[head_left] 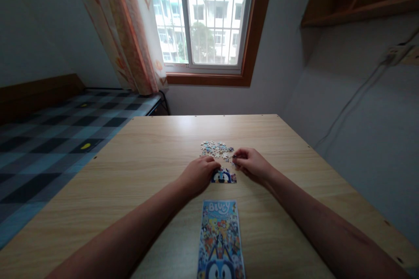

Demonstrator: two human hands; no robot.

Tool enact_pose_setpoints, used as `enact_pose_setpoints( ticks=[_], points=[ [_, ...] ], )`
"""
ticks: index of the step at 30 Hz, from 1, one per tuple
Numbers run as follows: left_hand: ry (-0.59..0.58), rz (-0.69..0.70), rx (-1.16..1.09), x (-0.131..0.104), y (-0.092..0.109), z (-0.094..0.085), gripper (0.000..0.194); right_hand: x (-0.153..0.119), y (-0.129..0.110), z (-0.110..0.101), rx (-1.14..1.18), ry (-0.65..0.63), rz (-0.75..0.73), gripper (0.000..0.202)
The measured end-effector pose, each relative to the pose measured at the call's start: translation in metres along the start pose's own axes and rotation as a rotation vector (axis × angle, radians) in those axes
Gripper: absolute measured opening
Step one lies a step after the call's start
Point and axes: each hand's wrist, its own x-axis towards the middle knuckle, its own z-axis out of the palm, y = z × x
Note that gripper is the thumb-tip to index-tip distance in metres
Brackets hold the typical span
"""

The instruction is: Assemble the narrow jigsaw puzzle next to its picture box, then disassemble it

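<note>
On the wooden table lies a partly joined puzzle [223,177] showing a blue dog's face. My left hand [200,173] rests at its left edge, fingers bent together over the upper left part; whatever lies under the fingertips is hidden. My right hand [251,162] is just above and right of the joined part, its thumb and fingers pinched round a small dark puzzle piece [234,157]. Beyond both hands, loose puzzle pieces [214,148] are spread in a small heap. Nearer to me lies a colourful Bluey picture sheet [220,235], flat and upright to my view.
The light wooden table [157,139] reaches toward a window [212,17] with an orange-patterned curtain [127,30]. A bed with a checked cover [65,126] stands at the left. On the right wall hang a shelf [360,13] and a cable [353,96].
</note>
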Motion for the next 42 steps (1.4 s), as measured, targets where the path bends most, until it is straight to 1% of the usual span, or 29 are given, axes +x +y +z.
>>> enact_pose_setpoints(
  ticks=[3, 7, 10, 13, 16, 21, 26, 29, 32, 33, 35, 37, 39, 42],
  points=[
    [0.014, -0.033, 0.017, 0.0, 0.001, -0.002, 0.024, 0.0, 0.001, -0.001, 0.08, -0.005, 0.064, 0.031],
    [0.01, -0.045, 0.051, 0.001, 0.002, -0.003, 0.02, -0.003, -0.002, 0.0, 0.019, -0.006, 0.079, 0.021],
    [0.002, -0.043, 0.061, 0.002, 0.002, -0.003, 0.02, -0.005, -0.006, -0.001, -0.158, 0.008, -0.019, 0.014],
    [-0.001, -0.029, 0.057, 0.004, 0.003, -0.003, 0.019, -0.006, -0.01, -0.001, -0.388, 0.016, -0.128, 0.018],
    [0.004, -0.026, 0.04, 0.004, 0.004, -0.003, 0.02, -0.007, -0.01, 0.0, -0.509, 0.03, -0.16, 0.022],
    [0.023, -0.041, 0.019, 0.004, 0.002, 0.001, 0.02, -0.007, -0.007, 0.0, -0.566, 0.06, -0.205, 0.021],
    [0.033, -0.064, 0.023, 0.004, -0.001, 0.004, 0.022, -0.002, -0.008, -0.004, -0.535, 0.104, -0.197, 0.004],
    [0.034, -0.056, 0.003, 0.004, -0.002, 0.005, 0.023, 0.0, -0.008, -0.007, -0.559, 0.128, -0.171, 0.01],
    [0.04, -0.053, -0.015, 0.004, -0.002, 0.004, 0.023, -0.001, -0.01, -0.011, -0.661, 0.202, -0.196, 0.023],
    [0.051, -0.054, -0.024, 0.004, -0.001, 0.003, 0.024, -0.002, -0.011, -0.013, -0.695, 0.228, -0.217, 0.025],
    [0.073, -0.059, -0.039, 0.003, -0.001, 0.003, 0.024, -0.005, -0.015, -0.018, -0.747, 0.259, -0.254, 0.021],
    [0.081, -0.065, -0.048, 0.002, -0.001, 0.002, 0.024, -0.008, -0.02, -0.02, -0.782, 0.242, -0.283, 0.016],
    [0.088, -0.075, -0.06, 0.002, -0.001, 0.004, 0.023, -0.012, -0.024, -0.018, -0.811, 0.181, -0.327, 0.014],
    [0.121, -0.089, -0.103, 0.001, -0.003, 0.006, 0.021, -0.019, -0.027, -0.005, -0.818, 0.067, -0.461, 0.014]
  ],
)
